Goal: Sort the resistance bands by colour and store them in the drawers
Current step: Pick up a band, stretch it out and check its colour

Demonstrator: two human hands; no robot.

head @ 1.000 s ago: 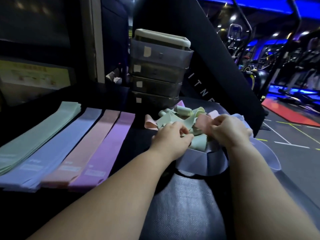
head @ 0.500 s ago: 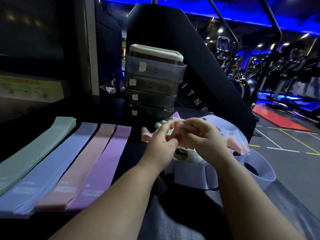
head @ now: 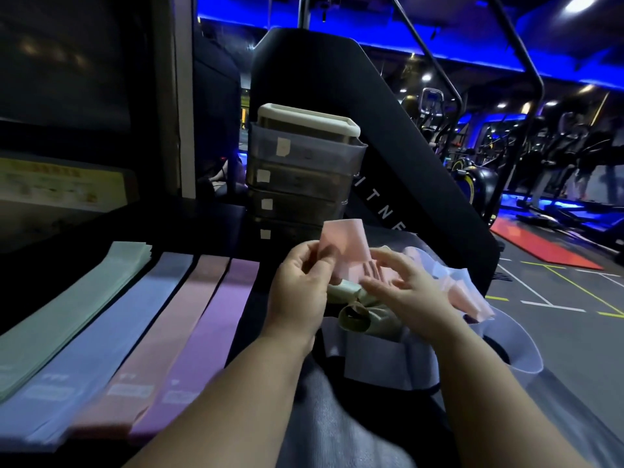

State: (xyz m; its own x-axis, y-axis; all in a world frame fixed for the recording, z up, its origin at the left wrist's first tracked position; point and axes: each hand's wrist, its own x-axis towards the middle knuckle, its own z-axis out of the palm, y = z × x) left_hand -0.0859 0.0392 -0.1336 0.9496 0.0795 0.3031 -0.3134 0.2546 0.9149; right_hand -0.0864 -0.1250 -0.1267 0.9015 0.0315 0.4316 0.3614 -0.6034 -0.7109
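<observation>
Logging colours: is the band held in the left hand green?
No, the left hand pinches a pink band raised before the drawers.

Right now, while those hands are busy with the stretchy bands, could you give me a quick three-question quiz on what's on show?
1. True or false: the left hand pinches a green band.
2. Counting the green stack, how many flat stacks lie side by side? A two, B four, C six.
3. Fill in: the pink stack lies between the blue stack and the ___ stack.
Key: 1 false, it pinches the pink band; 2 B; 3 the purple stack.
</observation>
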